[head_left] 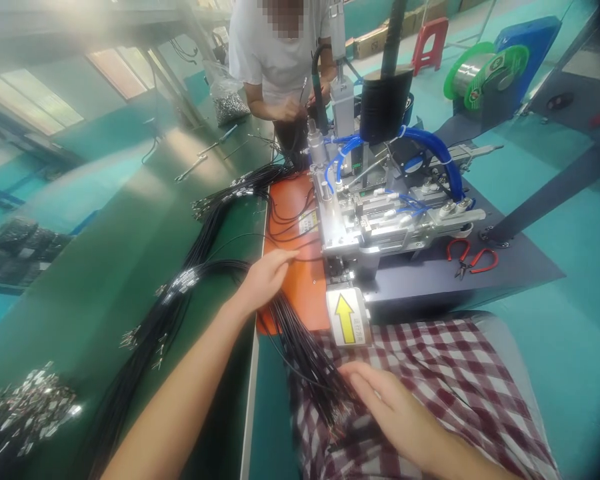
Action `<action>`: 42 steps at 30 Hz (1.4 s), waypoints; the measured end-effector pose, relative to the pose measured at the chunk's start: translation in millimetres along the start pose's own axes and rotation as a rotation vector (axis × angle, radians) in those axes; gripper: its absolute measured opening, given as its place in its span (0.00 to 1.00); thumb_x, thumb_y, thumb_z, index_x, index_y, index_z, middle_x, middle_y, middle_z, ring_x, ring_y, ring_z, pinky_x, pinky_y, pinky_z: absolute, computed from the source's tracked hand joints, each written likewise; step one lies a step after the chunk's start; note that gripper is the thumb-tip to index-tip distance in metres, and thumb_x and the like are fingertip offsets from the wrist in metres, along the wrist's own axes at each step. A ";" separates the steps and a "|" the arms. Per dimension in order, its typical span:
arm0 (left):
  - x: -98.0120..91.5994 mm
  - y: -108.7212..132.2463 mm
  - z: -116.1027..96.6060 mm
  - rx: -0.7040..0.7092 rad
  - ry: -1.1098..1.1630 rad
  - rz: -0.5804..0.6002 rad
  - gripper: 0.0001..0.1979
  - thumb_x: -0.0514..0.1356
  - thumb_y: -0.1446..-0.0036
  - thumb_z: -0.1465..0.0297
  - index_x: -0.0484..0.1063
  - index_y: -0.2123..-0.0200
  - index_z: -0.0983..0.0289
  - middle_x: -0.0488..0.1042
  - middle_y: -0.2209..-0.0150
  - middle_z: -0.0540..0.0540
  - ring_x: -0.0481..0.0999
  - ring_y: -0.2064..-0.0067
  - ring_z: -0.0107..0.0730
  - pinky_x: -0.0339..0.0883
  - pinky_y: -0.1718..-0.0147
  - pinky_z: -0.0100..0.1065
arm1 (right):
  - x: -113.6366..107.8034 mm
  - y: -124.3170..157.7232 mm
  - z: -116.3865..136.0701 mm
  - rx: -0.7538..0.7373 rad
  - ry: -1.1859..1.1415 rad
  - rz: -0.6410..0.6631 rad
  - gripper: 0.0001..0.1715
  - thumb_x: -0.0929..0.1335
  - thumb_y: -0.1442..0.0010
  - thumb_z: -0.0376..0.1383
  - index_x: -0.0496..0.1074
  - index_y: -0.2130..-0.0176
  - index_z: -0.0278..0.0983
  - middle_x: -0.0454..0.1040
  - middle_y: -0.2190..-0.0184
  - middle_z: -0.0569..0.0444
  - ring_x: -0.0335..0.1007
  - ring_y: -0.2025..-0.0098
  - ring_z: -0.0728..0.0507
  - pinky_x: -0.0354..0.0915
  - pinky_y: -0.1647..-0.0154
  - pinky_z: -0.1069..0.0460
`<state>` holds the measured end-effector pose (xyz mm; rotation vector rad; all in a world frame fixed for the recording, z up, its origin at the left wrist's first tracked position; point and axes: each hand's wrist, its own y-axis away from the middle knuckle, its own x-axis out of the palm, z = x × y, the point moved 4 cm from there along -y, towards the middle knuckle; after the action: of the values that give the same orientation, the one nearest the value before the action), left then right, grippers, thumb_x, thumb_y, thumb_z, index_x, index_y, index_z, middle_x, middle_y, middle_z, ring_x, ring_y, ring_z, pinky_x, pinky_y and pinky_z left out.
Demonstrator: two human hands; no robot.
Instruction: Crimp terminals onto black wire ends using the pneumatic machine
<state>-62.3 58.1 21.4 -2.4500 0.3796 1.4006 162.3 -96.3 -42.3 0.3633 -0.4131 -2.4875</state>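
So the left hand (267,280) is curled over the orange mat (293,200), thumb and fingertips pinching a thin black cable (312,259) that runs sideways to the machine (375,230), while the right hand (383,400) is half-curled by the wire ends of the cable bundle (303,330), can't tell if it's gripping, and that bundle slants off the mat, ends down at the checked cloth (445,373), green bench (100,287) alongside, a white-shirted person (280,63) across, teal floor (545,347) around
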 end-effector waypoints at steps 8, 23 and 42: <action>-40.3 22.4 1.7 -0.014 -0.091 0.006 0.11 0.51 0.38 0.70 0.73 0.60 0.64 0.75 0.60 0.57 0.75 0.58 0.36 0.70 0.56 0.38 | 1.7 -5.5 1.2 0.014 0.027 -0.029 0.12 0.62 0.39 0.38 0.73 0.61 0.38 0.78 0.65 0.53 0.73 0.62 0.42 0.67 0.64 0.51; -55.9 17.4 49.5 -0.018 -0.438 0.226 0.14 0.49 0.41 0.74 0.75 0.62 0.63 0.76 0.59 0.58 0.74 0.58 0.37 0.69 0.56 0.37 | 7.2 -5.5 11.3 -0.282 0.339 -0.015 0.15 0.62 0.37 0.37 0.74 0.54 0.42 0.80 0.72 0.55 0.76 0.73 0.45 0.68 0.73 0.55; -44.0 52.8 -112.0 0.280 -0.111 0.704 0.07 0.57 0.43 0.74 0.68 0.73 0.60 0.70 0.73 0.51 0.69 0.70 0.33 0.61 0.70 0.32 | -5.4 12.1 53.3 -0.068 -0.046 0.284 0.39 0.71 0.46 0.38 0.60 0.38 0.39 0.74 0.47 0.46 0.68 0.45 0.37 0.63 0.42 0.43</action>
<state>-14.9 -29.3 107.4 -2.0726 1.4048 1.5724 154.2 -91.4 11.8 0.2045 -0.3702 -2.2288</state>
